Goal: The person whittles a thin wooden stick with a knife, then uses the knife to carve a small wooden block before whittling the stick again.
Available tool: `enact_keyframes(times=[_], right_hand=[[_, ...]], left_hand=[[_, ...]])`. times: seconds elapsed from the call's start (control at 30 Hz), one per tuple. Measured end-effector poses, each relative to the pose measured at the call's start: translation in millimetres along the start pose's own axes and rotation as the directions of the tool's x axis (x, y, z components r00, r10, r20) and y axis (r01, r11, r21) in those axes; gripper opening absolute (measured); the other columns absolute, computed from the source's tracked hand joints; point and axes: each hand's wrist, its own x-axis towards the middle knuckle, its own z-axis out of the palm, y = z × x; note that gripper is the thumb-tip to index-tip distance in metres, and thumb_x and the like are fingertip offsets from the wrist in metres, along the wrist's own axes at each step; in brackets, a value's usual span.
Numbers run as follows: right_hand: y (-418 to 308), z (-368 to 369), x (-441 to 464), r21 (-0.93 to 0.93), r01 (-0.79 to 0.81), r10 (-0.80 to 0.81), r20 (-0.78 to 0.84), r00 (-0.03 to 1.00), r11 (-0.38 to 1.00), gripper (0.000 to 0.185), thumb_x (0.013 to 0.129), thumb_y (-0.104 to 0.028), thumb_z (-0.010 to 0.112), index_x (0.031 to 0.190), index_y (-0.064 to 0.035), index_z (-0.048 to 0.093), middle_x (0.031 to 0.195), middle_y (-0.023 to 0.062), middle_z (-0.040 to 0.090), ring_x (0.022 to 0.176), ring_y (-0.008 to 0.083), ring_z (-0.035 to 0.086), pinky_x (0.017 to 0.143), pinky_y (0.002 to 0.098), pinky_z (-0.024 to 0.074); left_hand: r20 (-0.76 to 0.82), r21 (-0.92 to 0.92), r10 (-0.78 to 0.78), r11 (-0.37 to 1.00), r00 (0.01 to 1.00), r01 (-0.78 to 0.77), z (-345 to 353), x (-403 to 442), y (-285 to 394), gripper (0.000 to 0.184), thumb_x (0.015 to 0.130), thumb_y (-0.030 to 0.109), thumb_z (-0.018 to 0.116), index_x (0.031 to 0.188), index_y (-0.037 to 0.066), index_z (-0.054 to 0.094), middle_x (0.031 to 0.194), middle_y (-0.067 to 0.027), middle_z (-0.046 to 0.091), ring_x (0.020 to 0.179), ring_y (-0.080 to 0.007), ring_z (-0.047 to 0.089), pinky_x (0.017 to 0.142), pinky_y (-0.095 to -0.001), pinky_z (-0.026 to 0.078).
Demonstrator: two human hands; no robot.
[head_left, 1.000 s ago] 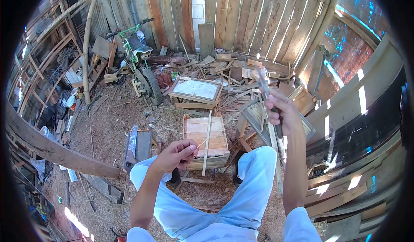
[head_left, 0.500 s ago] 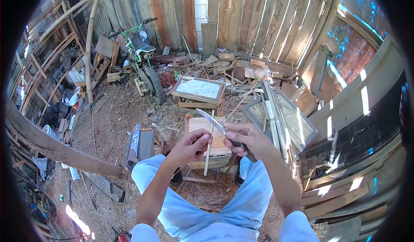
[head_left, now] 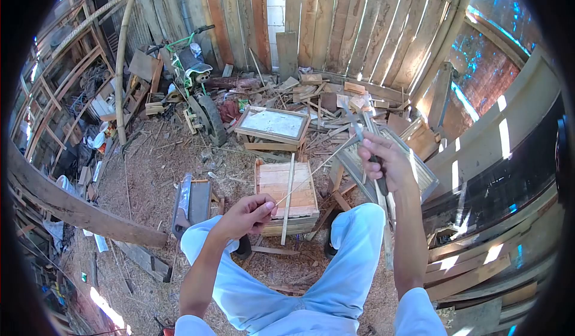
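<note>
My left hand [head_left: 250, 216] is closed, its thumb and forefinger pinching the near end of a thin wooden strip [head_left: 308, 179]. The strip slants away up and to the right over a wooden box [head_left: 303, 191]. Wrapped around the dark handle of a knife [head_left: 360, 130], my right hand [head_left: 386, 159] is held up to the right, apart from the strip. The blade points up and away, somewhat blurred. Between my knees, a pale flat stick [head_left: 288, 199] rests across the box, just right of my left fingertips.
At my left knee, a saw [head_left: 186, 201] lies on a dark board [head_left: 202, 199]. Beyond the box is a framed panel [head_left: 274, 123], with scrap wood [head_left: 326, 99] heaped behind it. A green bike [head_left: 194, 66] stands back left. Slatted panels [head_left: 413, 162] and planks lie right.
My right hand has moved right and away with the knife, off the strip. My left hand has shifted slightly left and down, still pinching the strip.
</note>
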Motion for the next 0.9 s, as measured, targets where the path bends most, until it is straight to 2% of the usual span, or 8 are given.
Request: enact_keyframes(times=[0.2, 0.23, 0.27, 0.4, 0.47, 0.77, 0.83, 0.9], right_hand=[[-14, -20, 11, -0.032, 0.159, -0.162, -0.147, 0.976, 0.987, 0.035, 0.094, -0.012, 0.052, 0.128, -0.0046, 0.051, 0.075, -0.0008, 0.05, 0.05, 0.0029, 0.037, 0.039, 0.016, 0.0295], [-3, -12, 13, -0.03, 0.156, -0.158, -0.129, 0.979, 0.987, 0.035, 0.094, -0.012, 0.052, 0.128, -0.0046, 0.051, 0.075, -0.0008, 0.05, 0.05, 0.0029, 0.037, 0.039, 0.016, 0.0295], [11, -4, 16, -0.119, 0.088, -0.107, -0.167, 0.98, 0.989, 0.035, 0.095, -0.013, 0.052, 0.129, -0.005, 0.05, 0.075, -0.0008, 0.05, 0.05, 0.0026, 0.037, 0.039, 0.0156, 0.0295], [68, 33, 22, -0.274, -0.033, -0.035, -0.238, 0.971, 0.961, 0.03, 0.094, -0.018, 0.055, 0.121, -0.0041, 0.057, 0.071, -0.0008, 0.054, 0.051, 0.0035, 0.039, 0.041, 0.0184, 0.0309], [97, 43, 24, -0.617, -0.053, -0.165, -0.291, 0.942, 0.785, 0.024, 0.092, -0.022, 0.06, 0.105, -0.0024, 0.065, 0.067, -0.0004, 0.057, 0.053, 0.0051, 0.042, 0.046, 0.0236, 0.0344], [120, 37, 12, -0.714, 0.036, -0.201, -0.148, 0.968, 0.699, 0.013, 0.086, -0.016, 0.065, 0.086, -0.0027, 0.068, 0.068, 0.0026, 0.065, 0.056, 0.0086, 0.05, 0.057, 0.0274, 0.0417], [114, 34, 5, -0.784, 0.157, -0.323, -0.058, 0.945, 0.601, 0.013, 0.085, -0.015, 0.065, 0.087, -0.0022, 0.068, 0.069, 0.0072, 0.066, 0.058, 0.0144, 0.058, 0.06, 0.0302, 0.0449], [105, 25, 0, -0.856, 0.138, -0.338, -0.045, 0.94, 0.499, 0.012, 0.084, -0.012, 0.065, 0.088, -0.0012, 0.067, 0.071, 0.0121, 0.067, 0.065, 0.0218, 0.065, 0.064, 0.0337, 0.048]], left_hand=[[0.001, -0.031, 0.046, 0.998, 0.999, -0.046, -17, 15, -12, 0.022, 0.101, 0.025, 0.045, 0.091, 0.006, 0.052, 0.065, 0.0057, 0.036, 0.054, -0.0042, 0.03, 0.047, -0.0199, 0.028], [-0.085, 0.039, 0.189, 0.982, 0.978, -0.186, -18, 31, -15, 0.021, 0.101, 0.024, 0.044, 0.093, 0.006, 0.052, 0.067, 0.0036, 0.04, 0.057, -0.0047, 0.035, 0.049, -0.0206, 0.029], [-0.158, 0.12, 0.333, 0.941, 0.93, -0.317, -18, 48, -16, 0.021, 0.101, 0.023, 0.044, 0.096, 0.005, 0.053, 0.07, 0.0016, 0.045, 0.06, -0.0052, 0.039, 0.051, -0.0214, 0.031], [-0.26, -0.001, 0.425, 0.898, 0.867, -0.44, -3, 104, -9, 0.014, 0.099, 0.017, 0.049, 0.1, 0.003, 0.053, 0.082, -0.004, 0.058, 0.072, -0.0087, 0.052, 0.063, -0.0246, 0.044], [-0.299, -0.059, 0.464, 0.863, 0.834, -0.501, 4, 117, -7, 0.012, 0.098, 0.015, 0.051, 0.101, 0.003, 0.053, 0.087, -0.0058, 0.061, 0.075, -0.0102, 0.056, 0.065, -0.0259, 0.048], [-0.423, -0.025, 0.47, 0.849, 0.775, -0.529, -17, 108, -2, 0.012, 0.094, 0.013, 0.056, 0.103, 0.004, 0.055, 0.092, -0.0073, 0.064, 0.082, -0.0136, 0.062, 0.072, -0.0287, 0.053], [-0.512, 0.012, 0.482, 0.831, 0.711, -0.556, -39, 96, 13, 0.013, 0.094, 0.013, 0.057, 0.103, 0.004, 0.056, 0.092, -0.0084, 0.065, 0.083, -0.0149, 0.063, 0.072, -0.0284, 0.054], [-0.592, -0.006, 0.508, 0.774, 0.626, -0.633, -57, 79, 30, 0.014, 0.094, 0.014, 0.057, 0.103, 0.004, 0.056, 0.092, -0.0095, 0.066, 0.08, -0.0165, 0.065, 0.071, -0.0293, 0.055]])
